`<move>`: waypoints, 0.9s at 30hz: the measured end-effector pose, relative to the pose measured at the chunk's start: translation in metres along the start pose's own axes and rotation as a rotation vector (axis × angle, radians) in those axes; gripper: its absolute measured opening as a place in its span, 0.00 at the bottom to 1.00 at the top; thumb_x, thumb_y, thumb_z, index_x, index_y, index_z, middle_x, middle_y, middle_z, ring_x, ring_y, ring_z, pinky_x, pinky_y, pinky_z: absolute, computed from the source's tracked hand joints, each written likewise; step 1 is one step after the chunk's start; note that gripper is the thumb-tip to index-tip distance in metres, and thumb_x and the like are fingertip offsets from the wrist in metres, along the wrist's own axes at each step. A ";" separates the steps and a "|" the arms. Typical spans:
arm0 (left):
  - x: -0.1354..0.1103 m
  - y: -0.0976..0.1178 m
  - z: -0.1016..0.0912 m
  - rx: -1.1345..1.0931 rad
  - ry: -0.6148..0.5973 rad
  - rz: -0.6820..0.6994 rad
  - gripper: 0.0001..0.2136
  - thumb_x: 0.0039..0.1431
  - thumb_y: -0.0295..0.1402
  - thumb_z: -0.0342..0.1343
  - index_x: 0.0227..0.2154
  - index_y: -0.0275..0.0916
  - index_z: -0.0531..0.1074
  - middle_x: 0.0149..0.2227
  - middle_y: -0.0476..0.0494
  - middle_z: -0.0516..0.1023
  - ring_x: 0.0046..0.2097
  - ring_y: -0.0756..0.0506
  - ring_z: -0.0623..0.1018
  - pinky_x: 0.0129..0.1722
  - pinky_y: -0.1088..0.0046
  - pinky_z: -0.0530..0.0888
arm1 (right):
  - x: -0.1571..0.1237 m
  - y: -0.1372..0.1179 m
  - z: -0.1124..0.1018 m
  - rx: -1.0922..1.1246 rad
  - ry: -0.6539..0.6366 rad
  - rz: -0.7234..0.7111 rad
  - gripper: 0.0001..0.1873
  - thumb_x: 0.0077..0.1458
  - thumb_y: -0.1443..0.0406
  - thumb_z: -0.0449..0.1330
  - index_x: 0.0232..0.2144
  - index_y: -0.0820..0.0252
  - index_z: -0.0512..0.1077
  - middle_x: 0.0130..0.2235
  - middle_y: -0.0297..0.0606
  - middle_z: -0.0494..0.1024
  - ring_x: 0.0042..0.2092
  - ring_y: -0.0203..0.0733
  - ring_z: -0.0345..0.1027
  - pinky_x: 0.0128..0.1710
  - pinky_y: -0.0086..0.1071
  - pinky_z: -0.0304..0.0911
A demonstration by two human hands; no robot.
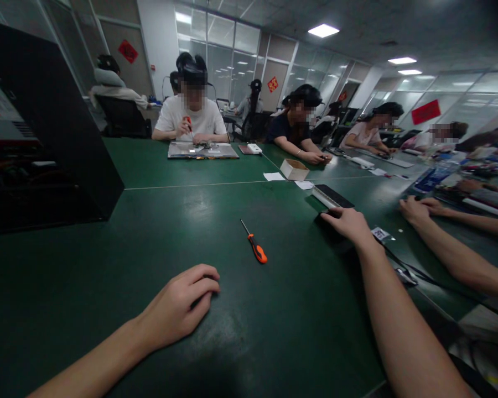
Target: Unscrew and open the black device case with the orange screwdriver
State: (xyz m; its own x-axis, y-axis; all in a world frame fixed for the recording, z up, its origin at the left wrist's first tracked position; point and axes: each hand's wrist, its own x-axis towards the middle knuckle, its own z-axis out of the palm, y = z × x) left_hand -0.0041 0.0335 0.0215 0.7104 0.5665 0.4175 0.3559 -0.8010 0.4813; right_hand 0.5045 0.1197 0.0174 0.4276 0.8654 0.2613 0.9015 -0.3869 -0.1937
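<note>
My left hand [181, 305] rests on the green table [157, 237] with its fingers curled loosely under; nothing shows inside them. My right hand [348, 222] reaches forward and lies palm down on the near end of a dark flat device with a silver edge [331, 195], fingers closed over its corner. An orange-handled screwdriver [254, 243] lies loose on the table between both hands, tip pointing away from me.
A large black box [45, 127] stands at the left. A small cardboard box [294, 169] and paper slips lie further out. A neighbour's arms [448, 232] rest at my right beside cables [406, 273]. Several people work along the table's far side.
</note>
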 end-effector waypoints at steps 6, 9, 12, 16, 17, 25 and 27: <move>0.000 0.000 0.000 0.004 -0.006 0.002 0.12 0.66 0.23 0.47 0.42 0.40 0.75 0.48 0.40 0.77 0.48 0.44 0.79 0.48 0.68 0.77 | 0.003 0.001 0.002 0.084 0.097 0.024 0.28 0.59 0.48 0.57 0.47 0.63 0.82 0.41 0.51 0.84 0.42 0.58 0.78 0.41 0.42 0.69; -0.001 -0.001 0.001 0.002 -0.007 0.003 0.12 0.66 0.23 0.47 0.42 0.40 0.74 0.48 0.40 0.76 0.48 0.44 0.79 0.48 0.68 0.77 | 0.005 0.004 -0.006 0.138 0.198 0.013 0.27 0.62 0.52 0.53 0.49 0.63 0.81 0.42 0.51 0.84 0.44 0.56 0.78 0.45 0.42 0.69; -0.002 -0.002 0.002 0.002 -0.006 0.007 0.12 0.66 0.23 0.47 0.42 0.41 0.74 0.49 0.41 0.76 0.49 0.44 0.79 0.49 0.68 0.77 | 0.005 0.004 -0.008 0.177 0.238 -0.053 0.23 0.59 0.53 0.56 0.44 0.62 0.82 0.42 0.48 0.84 0.44 0.53 0.77 0.47 0.41 0.68; -0.001 -0.001 0.001 0.001 -0.006 0.011 0.12 0.66 0.23 0.47 0.42 0.41 0.74 0.48 0.41 0.77 0.48 0.45 0.79 0.49 0.68 0.77 | 0.003 -0.003 0.003 0.185 0.192 -0.173 0.16 0.55 0.57 0.59 0.34 0.59 0.83 0.41 0.45 0.84 0.44 0.52 0.77 0.48 0.40 0.68; 0.000 0.000 0.001 0.002 -0.005 0.010 0.12 0.66 0.23 0.47 0.42 0.40 0.74 0.48 0.41 0.77 0.48 0.45 0.79 0.48 0.69 0.77 | 0.002 -0.004 0.006 0.183 0.183 -0.196 0.15 0.55 0.57 0.59 0.34 0.59 0.82 0.41 0.44 0.84 0.44 0.51 0.76 0.49 0.40 0.68; 0.000 0.003 -0.001 0.004 -0.033 0.001 0.12 0.65 0.23 0.47 0.42 0.39 0.75 0.48 0.39 0.77 0.48 0.43 0.79 0.49 0.66 0.77 | 0.007 -0.001 0.013 0.141 0.131 -0.221 0.15 0.56 0.59 0.57 0.36 0.60 0.82 0.42 0.46 0.84 0.45 0.52 0.77 0.50 0.41 0.68; 0.000 0.003 -0.001 0.007 -0.039 -0.001 0.12 0.65 0.23 0.47 0.41 0.39 0.75 0.48 0.39 0.77 0.48 0.43 0.79 0.49 0.66 0.77 | 0.007 0.000 0.015 0.121 0.104 -0.207 0.17 0.57 0.59 0.56 0.39 0.60 0.82 0.42 0.46 0.84 0.44 0.53 0.77 0.49 0.41 0.68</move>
State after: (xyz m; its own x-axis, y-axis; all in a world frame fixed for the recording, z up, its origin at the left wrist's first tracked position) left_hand -0.0037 0.0309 0.0235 0.7330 0.5597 0.3865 0.3609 -0.8017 0.4765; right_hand 0.5063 0.1307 0.0054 0.2446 0.8823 0.4021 0.9588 -0.1582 -0.2361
